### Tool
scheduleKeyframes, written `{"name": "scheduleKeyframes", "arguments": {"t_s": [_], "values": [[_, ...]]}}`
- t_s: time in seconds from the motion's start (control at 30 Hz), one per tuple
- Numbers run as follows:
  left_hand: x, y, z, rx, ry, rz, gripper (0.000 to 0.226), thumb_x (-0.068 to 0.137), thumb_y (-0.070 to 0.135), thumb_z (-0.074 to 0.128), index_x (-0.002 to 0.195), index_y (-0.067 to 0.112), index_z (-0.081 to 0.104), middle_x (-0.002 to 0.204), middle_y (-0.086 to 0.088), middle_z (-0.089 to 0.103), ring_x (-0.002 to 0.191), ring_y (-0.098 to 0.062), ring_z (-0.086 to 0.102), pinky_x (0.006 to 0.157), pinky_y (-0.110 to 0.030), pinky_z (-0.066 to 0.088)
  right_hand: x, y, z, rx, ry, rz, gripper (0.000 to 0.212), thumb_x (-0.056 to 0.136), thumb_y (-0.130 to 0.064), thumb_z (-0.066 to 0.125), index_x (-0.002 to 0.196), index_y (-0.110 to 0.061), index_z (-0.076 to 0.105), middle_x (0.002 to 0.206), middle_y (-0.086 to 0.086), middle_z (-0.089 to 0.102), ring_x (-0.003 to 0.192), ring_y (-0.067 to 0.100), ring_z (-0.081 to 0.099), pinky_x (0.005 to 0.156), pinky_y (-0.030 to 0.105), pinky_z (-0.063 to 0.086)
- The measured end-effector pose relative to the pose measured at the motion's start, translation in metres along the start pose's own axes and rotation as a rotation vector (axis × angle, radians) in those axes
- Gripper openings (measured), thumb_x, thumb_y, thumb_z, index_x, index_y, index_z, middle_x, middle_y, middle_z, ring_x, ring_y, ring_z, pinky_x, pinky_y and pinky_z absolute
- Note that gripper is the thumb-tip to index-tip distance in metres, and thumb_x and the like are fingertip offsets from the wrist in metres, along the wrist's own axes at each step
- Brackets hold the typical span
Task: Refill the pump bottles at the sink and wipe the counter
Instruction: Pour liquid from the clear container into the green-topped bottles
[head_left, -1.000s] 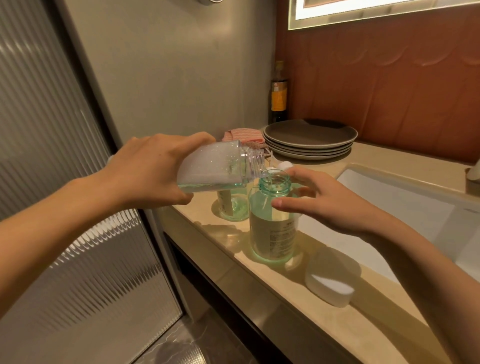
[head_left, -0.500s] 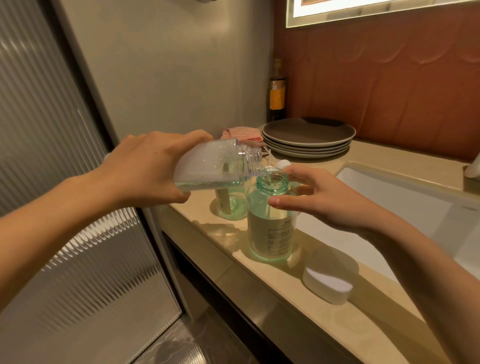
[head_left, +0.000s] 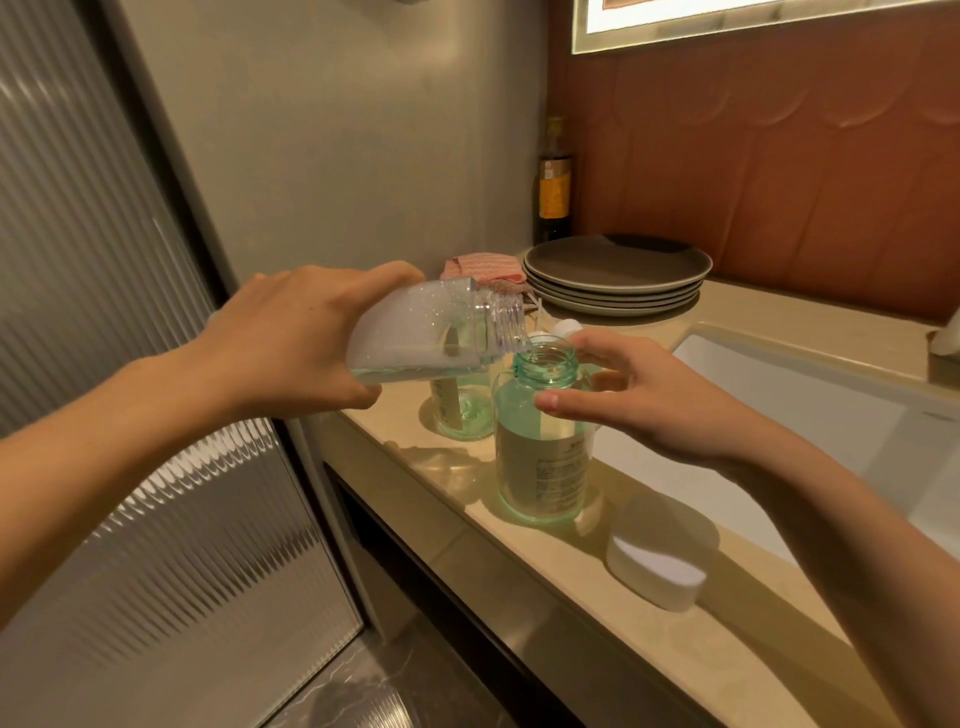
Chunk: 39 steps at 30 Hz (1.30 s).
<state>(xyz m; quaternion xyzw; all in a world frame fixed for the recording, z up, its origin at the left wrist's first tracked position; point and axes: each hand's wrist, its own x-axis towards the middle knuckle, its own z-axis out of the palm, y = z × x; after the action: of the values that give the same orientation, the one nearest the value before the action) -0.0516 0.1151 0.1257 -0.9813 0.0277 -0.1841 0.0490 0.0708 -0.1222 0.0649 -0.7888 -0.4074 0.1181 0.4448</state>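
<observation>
One tipped refill bottle (head_left: 426, 332) (green dregs) over fuller pump bottle (head_left: 540, 467).

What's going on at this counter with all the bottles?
A person is refilling a pump bottle by hand. Their left hand grips a clear refill bottle, tipped almost flat, its mouth over the open neck of a green bottle. The green bottle stands on the counter beside the sink and looks mostly full. Their right hand curls round it to steady it. A second green bottle stands behind, near a pink cloth.
</observation>
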Motion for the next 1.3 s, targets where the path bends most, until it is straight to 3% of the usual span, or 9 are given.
{"name": "scheduleKeyframes", "arguments": {"t_s": [0.3, 0.53, 0.83, 1.3], "values": [[0.0006, -0.0001, -0.0003, 0.011, 0.008, 0.008, 0.076, 0.061, 0.032, 0.077, 0.12, 0.046, 0.031, 0.097, 0.006, 0.064, 0.08, -0.024, 0.059, 0.06, -0.039, 0.051, 0.0, 0.0009, 0.0005, 0.006, 0.005, -0.014, 0.071, 0.061, -0.069, 0.066, 0.116, -0.025, 0.061, 0.116, -0.007, 0.064, 0.108, 0.015, 0.06, 0.095, 0.044, 0.048], [0.0005, 0.0012, -0.0016, 0.025, 0.009, 0.001, 0.076, 0.06, 0.029, 0.078, 0.12, 0.046, 0.034, 0.091, 0.007, 0.064, 0.074, -0.022, 0.057, 0.057, -0.03, 0.042, 0.0015, 0.0028, 0.0008, -0.049, 0.026, -0.012, 0.072, 0.066, -0.07, 0.065, 0.119, -0.022, 0.06, 0.119, -0.004, 0.061, 0.109, 0.013, 0.058, 0.096, 0.042, 0.047], [0.0012, 0.0025, -0.0039, 0.03, -0.008, 0.003, 0.078, 0.06, 0.03, 0.078, 0.119, 0.048, 0.031, 0.093, 0.01, 0.061, 0.074, -0.018, 0.054, 0.054, -0.027, 0.036, 0.0048, 0.0084, 0.0001, -0.045, 0.024, 0.015, 0.091, 0.055, -0.077, 0.062, 0.127, -0.022, 0.054, 0.126, -0.002, 0.058, 0.111, 0.018, 0.058, 0.094, 0.043, 0.049], [0.0017, 0.0043, -0.0058, 0.044, -0.002, 0.019, 0.078, 0.06, 0.028, 0.078, 0.12, 0.046, 0.032, 0.091, 0.014, 0.058, 0.074, -0.016, 0.051, 0.052, -0.022, 0.029, 0.0011, 0.0016, 0.0001, -0.04, 0.02, -0.012, 0.071, 0.065, -0.069, 0.065, 0.116, -0.02, 0.06, 0.118, -0.003, 0.062, 0.11, 0.013, 0.057, 0.096, 0.044, 0.047]]}}
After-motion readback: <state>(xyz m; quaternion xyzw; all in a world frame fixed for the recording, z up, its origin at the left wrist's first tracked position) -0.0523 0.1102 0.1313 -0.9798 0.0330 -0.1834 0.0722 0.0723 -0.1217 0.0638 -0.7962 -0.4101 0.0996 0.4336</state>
